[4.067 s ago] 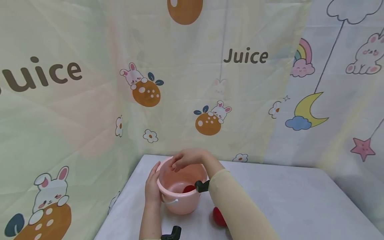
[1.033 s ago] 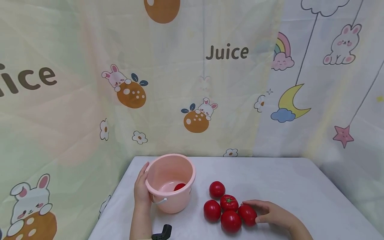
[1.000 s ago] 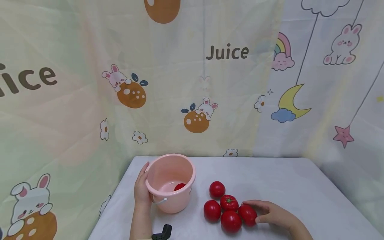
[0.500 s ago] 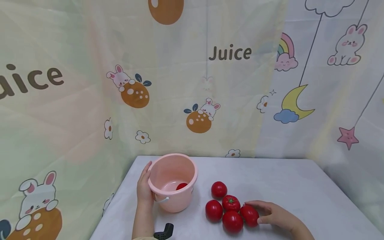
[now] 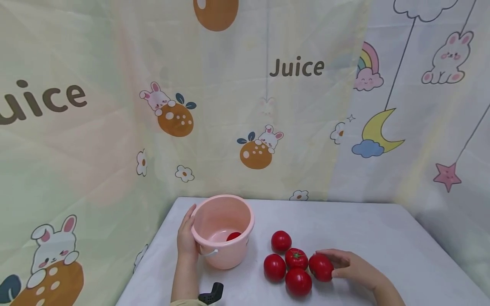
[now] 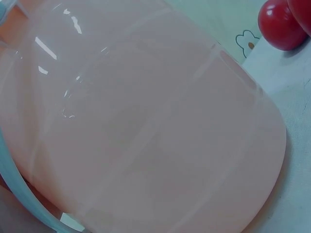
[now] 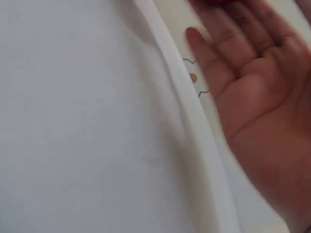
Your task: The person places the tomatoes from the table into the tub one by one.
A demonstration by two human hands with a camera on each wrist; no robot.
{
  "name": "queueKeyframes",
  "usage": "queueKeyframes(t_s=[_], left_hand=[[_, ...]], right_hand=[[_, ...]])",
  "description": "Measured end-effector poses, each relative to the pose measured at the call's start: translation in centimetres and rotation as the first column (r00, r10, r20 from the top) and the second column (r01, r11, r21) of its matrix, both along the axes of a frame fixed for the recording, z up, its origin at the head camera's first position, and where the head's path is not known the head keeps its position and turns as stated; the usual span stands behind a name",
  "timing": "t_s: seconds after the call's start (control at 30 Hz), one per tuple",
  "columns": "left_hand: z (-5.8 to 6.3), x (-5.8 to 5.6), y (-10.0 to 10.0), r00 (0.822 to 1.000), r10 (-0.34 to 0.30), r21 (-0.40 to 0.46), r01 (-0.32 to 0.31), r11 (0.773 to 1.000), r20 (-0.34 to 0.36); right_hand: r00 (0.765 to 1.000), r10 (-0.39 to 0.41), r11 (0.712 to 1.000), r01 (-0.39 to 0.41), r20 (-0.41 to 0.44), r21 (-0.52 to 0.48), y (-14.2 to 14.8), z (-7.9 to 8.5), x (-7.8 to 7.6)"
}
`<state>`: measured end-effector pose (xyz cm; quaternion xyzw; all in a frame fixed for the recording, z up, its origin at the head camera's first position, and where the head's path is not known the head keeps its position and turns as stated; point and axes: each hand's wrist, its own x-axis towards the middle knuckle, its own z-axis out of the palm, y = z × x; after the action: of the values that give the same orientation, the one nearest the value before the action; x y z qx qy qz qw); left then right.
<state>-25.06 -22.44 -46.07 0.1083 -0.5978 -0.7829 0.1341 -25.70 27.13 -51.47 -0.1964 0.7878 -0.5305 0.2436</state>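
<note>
A pink bucket [image 5: 226, 257] stands on the table, tilted a little towards me, with a red tomato [image 5: 233, 236] partly visible inside. My left hand [image 5: 186, 240] lies along the bucket's left side, its fingers pointing up by the rim. In the left wrist view the bucket's wall [image 6: 160, 126] fills most of the frame. My right hand [image 5: 354, 270] grips the rightmost tomato [image 5: 320, 267] between thumb and fingers. In the right wrist view the right palm [image 7: 269, 97] shows, with only a sliver of red at the top.
Left of the gripped tomato, several others sit close together: a back tomato [image 5: 281, 241], a tomato with a green calyx [image 5: 296, 259], a left tomato [image 5: 274, 267] and a front tomato [image 5: 298, 281]. The bucket has a pale handle [image 5: 209, 253]. Printed curtains hang around the white table [image 5: 367, 229].
Since four seconds ago my right hand has moved from over the bucket to the tomatoes at right. In the last half second the gripped tomato has risen slightly. My left hand stays at the bucket.
</note>
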Motion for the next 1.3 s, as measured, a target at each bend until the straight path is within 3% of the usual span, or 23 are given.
queueKeyframes(t_s=[0.2, 0.33, 0.83, 1.3], left_hand=[[-0.1, -0.1, -0.1, 1.000, 0.010, 0.004, -0.010, 1.000, 0.004], [-0.2, 0.0, -0.1, 1.000, 0.016, 0.003, -0.016, 1.000, 0.007], [-0.1, -0.1, 0.0, 1.000, 0.011, 0.010, -0.011, 1.000, 0.007], [0.0, -0.1, 0.0, 1.000, 0.007, 0.015, -0.007, 1.000, 0.007]], right_hand=[[0.990, -0.086, 0.996, 0.083, -0.109, -0.029, -1.4, 2.5, -1.1], [0.978, -0.097, 0.995, 0.088, -0.184, -0.055, -2.5, 4.2, -2.0], [0.950, -0.011, 0.997, -0.014, -0.311, -0.079, -4.3, 9.2, -3.9], [0.937, 0.101, 0.987, -0.137, -0.335, -0.086, -7.8, 14.0, -6.1]])
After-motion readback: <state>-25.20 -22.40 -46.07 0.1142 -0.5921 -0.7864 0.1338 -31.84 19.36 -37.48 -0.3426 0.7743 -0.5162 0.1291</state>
